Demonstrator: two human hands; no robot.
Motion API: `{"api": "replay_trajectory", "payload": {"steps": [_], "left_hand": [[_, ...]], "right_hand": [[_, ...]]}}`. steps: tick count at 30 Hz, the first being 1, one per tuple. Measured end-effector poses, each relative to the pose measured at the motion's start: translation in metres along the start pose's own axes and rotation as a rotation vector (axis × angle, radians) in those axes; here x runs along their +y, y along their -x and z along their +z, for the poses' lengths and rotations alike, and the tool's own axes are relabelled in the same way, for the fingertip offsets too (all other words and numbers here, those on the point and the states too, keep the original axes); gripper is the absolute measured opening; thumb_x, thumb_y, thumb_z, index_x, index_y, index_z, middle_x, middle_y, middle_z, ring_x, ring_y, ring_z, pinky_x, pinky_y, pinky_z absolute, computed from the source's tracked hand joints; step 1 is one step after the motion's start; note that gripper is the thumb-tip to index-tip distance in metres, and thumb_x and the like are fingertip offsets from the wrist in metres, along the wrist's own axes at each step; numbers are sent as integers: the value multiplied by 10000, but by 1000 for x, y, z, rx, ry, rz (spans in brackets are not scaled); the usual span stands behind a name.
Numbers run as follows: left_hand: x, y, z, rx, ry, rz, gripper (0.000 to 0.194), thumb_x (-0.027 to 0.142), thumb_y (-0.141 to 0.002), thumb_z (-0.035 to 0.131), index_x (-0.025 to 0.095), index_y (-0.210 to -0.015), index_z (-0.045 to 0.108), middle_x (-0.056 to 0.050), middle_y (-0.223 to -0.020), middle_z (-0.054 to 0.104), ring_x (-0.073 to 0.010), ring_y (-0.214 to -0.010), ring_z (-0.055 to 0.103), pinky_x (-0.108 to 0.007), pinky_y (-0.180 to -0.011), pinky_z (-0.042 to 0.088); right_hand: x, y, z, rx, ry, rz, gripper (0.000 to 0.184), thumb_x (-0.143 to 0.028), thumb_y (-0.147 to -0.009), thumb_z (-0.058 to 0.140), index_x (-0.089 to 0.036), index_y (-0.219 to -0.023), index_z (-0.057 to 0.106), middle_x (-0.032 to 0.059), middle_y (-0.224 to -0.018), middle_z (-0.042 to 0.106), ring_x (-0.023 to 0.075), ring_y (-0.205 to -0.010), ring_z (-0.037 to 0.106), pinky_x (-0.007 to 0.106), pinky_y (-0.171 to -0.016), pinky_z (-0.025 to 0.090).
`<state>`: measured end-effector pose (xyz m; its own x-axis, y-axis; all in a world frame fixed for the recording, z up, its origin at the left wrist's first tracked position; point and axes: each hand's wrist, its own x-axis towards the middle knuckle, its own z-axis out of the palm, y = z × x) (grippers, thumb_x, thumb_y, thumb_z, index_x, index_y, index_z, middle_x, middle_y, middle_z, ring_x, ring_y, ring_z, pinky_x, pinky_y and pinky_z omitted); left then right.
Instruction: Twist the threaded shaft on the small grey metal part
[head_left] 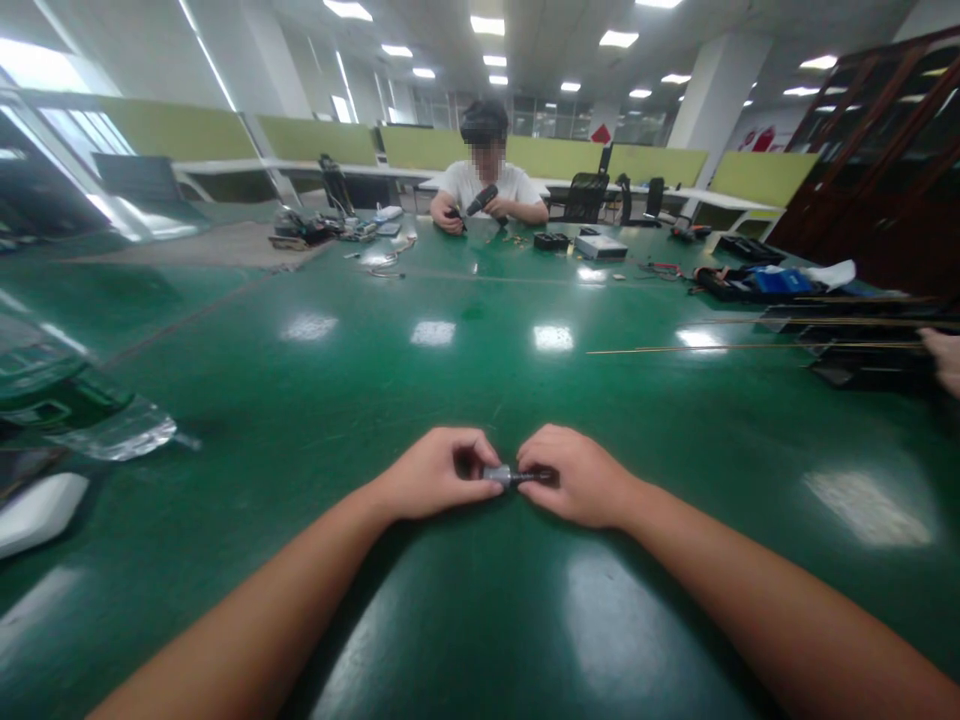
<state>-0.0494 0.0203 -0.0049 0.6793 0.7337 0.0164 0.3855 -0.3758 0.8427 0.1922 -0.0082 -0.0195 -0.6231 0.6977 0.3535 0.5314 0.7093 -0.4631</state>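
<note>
My left hand (439,473) pinches the grey end of a small cylinder-shaped piece (498,474) between thumb and fingers. Its thinner dark shaft (529,478), with faint pale marks, runs into the grip of my right hand (581,475), whose thumb and fingers close around it. The piece lies level, just above or on the green tabletop (480,590); I cannot tell whether it touches. The kind of piece is too small and blurred to make out.
A plastic water bottle (82,400) lies at the left, near a white object (41,515). Across the table a person (491,190) holds a dark tool. At the right, another person's hand (943,358) is near long thin rods (697,349) and black trays (862,365).
</note>
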Motion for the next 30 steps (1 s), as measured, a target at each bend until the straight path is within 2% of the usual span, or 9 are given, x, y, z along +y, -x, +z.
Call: {"api": "replay_trajectory", "payload": {"steps": [21, 30], "left_hand": [[1, 4, -1, 36, -8, 38, 200, 291, -790, 756, 122, -871, 685, -64, -846, 714, -179, -749, 658, -291, -699, 533], [5, 3, -3, 37, 35, -1, 199, 272, -758, 773, 122, -823, 660, -62, -841, 715, -167, -735, 660, -275, -683, 541]], "right_hand": [[2, 0, 1, 7, 5, -5, 58, -219, -841, 696, -197, -880, 660, 47, -895, 695, 196, -878, 609, 331, -815, 480], [1, -1, 2, 3, 12, -6, 77, -241, -849, 709, -197, -896, 666, 47, -911, 696, 196, -901, 609, 330, -827, 475]]}}
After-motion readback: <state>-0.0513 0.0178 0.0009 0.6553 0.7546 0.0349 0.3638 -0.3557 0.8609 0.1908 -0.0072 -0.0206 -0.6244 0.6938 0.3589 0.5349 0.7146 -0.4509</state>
